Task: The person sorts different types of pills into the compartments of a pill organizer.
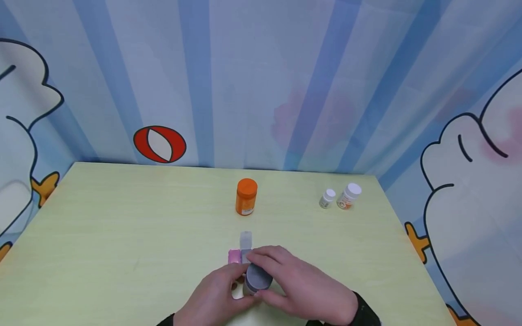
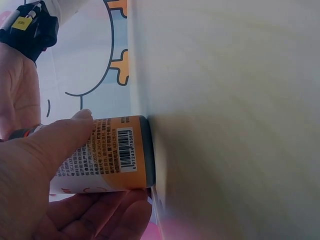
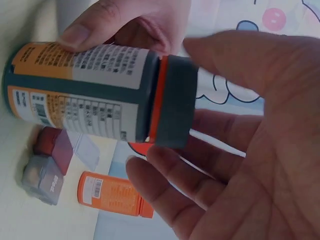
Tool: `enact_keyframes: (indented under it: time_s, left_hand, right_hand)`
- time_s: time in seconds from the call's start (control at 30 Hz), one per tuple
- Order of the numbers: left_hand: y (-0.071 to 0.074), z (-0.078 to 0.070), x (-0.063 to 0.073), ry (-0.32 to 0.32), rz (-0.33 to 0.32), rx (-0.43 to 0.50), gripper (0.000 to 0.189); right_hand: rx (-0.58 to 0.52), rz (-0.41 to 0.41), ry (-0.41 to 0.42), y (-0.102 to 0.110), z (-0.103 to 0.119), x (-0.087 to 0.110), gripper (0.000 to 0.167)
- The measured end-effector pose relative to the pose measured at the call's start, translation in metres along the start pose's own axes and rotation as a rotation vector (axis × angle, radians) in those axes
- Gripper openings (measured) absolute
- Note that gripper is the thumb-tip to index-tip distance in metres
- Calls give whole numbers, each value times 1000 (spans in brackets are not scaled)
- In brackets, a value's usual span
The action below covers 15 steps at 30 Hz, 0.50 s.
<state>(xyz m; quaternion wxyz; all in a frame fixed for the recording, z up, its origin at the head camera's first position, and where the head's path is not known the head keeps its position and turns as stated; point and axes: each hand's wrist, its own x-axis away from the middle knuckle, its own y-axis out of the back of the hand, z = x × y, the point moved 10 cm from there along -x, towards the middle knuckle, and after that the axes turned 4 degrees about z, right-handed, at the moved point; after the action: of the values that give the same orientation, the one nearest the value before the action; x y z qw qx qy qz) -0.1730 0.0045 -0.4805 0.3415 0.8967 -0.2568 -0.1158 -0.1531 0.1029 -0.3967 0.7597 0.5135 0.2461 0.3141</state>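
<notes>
A supplement bottle (image 3: 80, 95) with an orange, white and dark grey label stands upright at the table's near side. Its dark grey cap (image 1: 258, 277) is on, with an orange ring below it. My left hand (image 1: 218, 293) grips the bottle's body, thumb on one side and fingers on the other. From the right, my right hand (image 1: 299, 283) holds the cap between thumb and fingers. Just beyond the bottle lies a small pill box with a pink compartment (image 1: 234, 256) and a grey compartment (image 3: 44, 180). One clear lid (image 1: 246, 240) is raised; the hands partly hide the box.
An orange bottle (image 1: 246, 197) with an orange lid stands farther back, near the table's middle. At the back right are a small white-capped bottle (image 1: 327, 198) and a larger white-capped bottle (image 1: 348, 196). A patterned blue curtain (image 1: 244, 81) hangs behind the table (image 1: 122, 235).
</notes>
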Motion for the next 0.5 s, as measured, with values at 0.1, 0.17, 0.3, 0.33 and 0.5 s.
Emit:
enact_keyframes:
  time_s: [0.1,0.17,0.3,0.33,0.5]
  left_hand:
    - [0,2,0,14,15,2,47]
    - [0,2,0,18,20,-2,48]
    - [0,1,-1,12,11,-9,42]
    - [0,0,-1,9,6,-12,40]
    - [1,0,0,2,-11,-20,39]
  right_hand:
    - [-20,-3,-40,-1,-5,-2,68]
    - [-31,-1,-59,-2,-7,-4,69]
    - [-19,-1,-32,-1,-6,-4,61]
    - [-15,2,-19,-1,-4,-3,60]
    - [0,3,18,0,0,0,60]
